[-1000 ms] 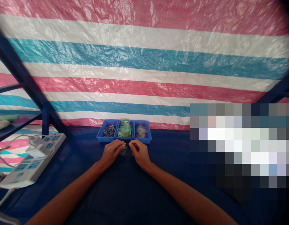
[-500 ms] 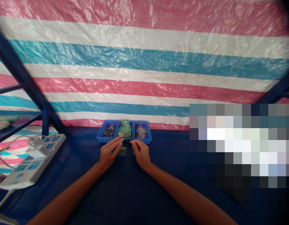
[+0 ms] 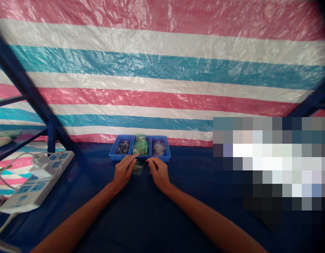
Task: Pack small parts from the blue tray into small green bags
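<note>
A small clear plastic bag (image 3: 138,168) with small items inside lies on the dark blue table between my hands. My left hand (image 3: 123,170) is at the bag's left edge, its fingers stretched forward and its thumb apart from them; contact with the bag is unclear. To the right of the bag, my right hand (image 3: 159,173) has thumb and index finger pinched together. Anything between those fingertips is too small to make out. Just beyond my fingers stands a blue three-part tray (image 3: 112,157), with dark and silvery pins (image 3: 122,147), greenish plastic packets (image 3: 140,146) and clear or whitish pieces (image 3: 159,148).
A white power strip (image 3: 43,188) with cables and a plugged-in adapter lies at left. Blue metal frame bars (image 3: 33,95) rise at both sides. A striped plastic sheet (image 3: 152,80) hangs behind the table (image 3: 131,218). A pixelated patch covers the right side.
My left hand has shifted slightly left and back, so more of the clear bag shows. My right hand is nearly still.
</note>
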Tool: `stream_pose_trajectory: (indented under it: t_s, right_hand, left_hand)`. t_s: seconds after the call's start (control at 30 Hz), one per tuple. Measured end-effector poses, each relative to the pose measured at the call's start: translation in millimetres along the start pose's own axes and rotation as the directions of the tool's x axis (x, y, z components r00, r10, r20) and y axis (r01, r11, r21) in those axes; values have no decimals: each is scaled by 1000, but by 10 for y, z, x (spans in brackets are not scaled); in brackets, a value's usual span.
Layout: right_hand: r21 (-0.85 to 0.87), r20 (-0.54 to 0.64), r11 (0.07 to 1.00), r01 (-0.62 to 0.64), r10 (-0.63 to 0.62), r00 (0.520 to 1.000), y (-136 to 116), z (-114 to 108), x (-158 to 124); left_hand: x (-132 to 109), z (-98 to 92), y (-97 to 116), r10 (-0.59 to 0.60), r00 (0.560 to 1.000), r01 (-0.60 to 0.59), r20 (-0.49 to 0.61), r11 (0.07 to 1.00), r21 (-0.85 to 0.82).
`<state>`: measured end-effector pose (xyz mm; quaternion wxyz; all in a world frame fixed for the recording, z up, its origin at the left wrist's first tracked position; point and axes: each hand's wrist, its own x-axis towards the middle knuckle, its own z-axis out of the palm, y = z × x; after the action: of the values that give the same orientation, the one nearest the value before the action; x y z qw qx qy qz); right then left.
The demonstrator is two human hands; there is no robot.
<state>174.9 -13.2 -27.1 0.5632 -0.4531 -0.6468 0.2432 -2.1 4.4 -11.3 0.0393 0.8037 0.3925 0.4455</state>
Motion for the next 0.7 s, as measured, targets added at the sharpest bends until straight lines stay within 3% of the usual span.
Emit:
stream_pose_trajectory:
  t_s: [0.17,0.37,0.53,0.7]
  right_hand:
    - [-2,9,1000,-1,1,1000,4,-2,-3]
    - [8,4,1000,-4,4,1000,8,12,-2]
    - [5,1,1000,-3,3,1000,8,10,1]
    - [7,3,1000,2,-2,1000,0,3,-7]
  left_hand:
    - [-12,40,-29,16,1000,-16,14,1000,-9]
    - [-33,54,-40,-19,998,17,-62,999,-37]
    - [4,21,-8,61,998,-62,-3,996,-63]
    - [-3,16,-12,61,998,-60,4,996,-68]
